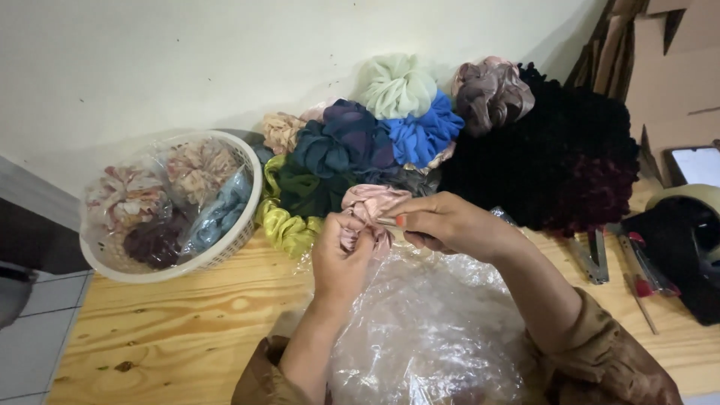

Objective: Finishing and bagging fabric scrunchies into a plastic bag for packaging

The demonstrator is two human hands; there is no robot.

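Wooden table (172, 330) is carrying a pile of scrunchies (420, 142) against the wall, a white basket (244, 217) of bagged ones at left, clear plastic bags (427, 330) lying near the edge. Left hand (341, 259) and right hand (442, 223) are meeting above the bags, both pinching a pink scrunchie (369, 206), fingers pressed together on its folds. A stapler (596, 255) is lying right of them.
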